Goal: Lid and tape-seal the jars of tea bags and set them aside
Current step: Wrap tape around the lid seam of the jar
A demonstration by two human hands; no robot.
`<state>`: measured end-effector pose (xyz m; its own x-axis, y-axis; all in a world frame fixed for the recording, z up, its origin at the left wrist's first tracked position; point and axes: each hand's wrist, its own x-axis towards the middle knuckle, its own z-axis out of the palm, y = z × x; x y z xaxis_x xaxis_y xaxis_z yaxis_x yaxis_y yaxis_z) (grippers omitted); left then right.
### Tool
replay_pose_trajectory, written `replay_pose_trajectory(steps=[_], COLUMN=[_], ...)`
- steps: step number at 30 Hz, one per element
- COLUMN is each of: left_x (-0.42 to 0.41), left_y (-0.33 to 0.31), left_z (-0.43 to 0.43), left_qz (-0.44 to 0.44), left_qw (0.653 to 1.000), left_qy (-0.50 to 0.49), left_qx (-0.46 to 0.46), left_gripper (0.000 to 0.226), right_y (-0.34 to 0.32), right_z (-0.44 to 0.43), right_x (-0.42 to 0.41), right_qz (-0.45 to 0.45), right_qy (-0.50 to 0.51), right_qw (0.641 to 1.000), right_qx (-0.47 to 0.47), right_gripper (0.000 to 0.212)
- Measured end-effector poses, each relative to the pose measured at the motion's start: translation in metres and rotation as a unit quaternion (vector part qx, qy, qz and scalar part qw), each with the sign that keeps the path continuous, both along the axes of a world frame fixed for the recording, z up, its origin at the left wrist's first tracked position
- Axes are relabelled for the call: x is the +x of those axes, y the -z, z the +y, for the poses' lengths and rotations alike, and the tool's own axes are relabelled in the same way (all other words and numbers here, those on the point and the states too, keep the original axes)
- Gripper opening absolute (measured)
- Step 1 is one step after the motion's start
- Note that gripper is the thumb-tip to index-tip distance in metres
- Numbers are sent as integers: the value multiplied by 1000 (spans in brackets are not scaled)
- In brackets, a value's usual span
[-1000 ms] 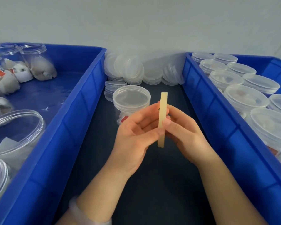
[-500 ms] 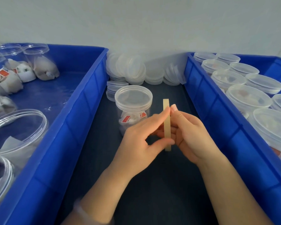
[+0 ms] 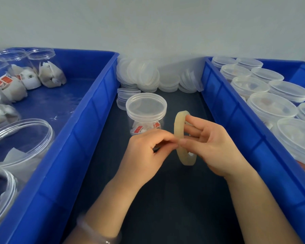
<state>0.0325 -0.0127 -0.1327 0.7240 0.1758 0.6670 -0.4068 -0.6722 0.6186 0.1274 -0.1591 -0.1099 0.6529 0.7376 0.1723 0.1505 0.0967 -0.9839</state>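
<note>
1. Right hand (image 3: 213, 147) grips the tape roll (image 3: 180, 138) on edge, and the left hand (image 3: 146, 152) pinches its rim (bit blurry).
2. Lidded jar (image 3: 146, 110) of tea bags sits just behind, base hidden by the left knuckles.
3. Loose lids (image 3: 144, 74) are piled at the back, with a blue bin (image 3: 88, 120) on the left.

You face a plain, pale grey wall (image 3: 165, 23), softly and evenly lit. Below it runs a dark, matte tabletop (image 3: 165, 199), possibly mat-covered; the view leaves that unclear.

Free mat lane (image 3: 165, 199) between blue bins (image 3: 88, 131), jar (image 3: 146, 110) ahead
</note>
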Motion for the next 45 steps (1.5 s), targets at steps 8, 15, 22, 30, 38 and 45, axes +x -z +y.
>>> replay_pose_trajectory(steps=[8, 15, 22, 30, 38, 45], left_x=[2, 5, 6, 7, 6, 5], left_y=[7, 9, 10, 8, 7, 5], left_z=[3, 7, 8, 5, 6, 5], left_qz=[19, 14, -6, -18, 19, 66], left_qw=[999, 1000, 1000, 999, 996, 992], left_qy=[18, 15, 10, 15, 41, 64], left_qx=[-33, -2, -26, -34, -81, -84], left_gripper=[23, 10, 16, 19, 17, 4], right_y=[2, -2, -5, -11, -2, -2], right_z=[1, 6, 10, 9, 8, 7], right_x=[1, -5, -9, -12, -5, -4], right_qz=[-3, -20, 15, 47, 46, 53], right_qy=[-3, 15, 42, 37, 36, 46], right_qw=[1000, 999, 999, 998, 998, 997], right_qx=[-7, -23, -9, 0, -22, -25], right_gripper=[30, 57, 43, 28, 33, 46])
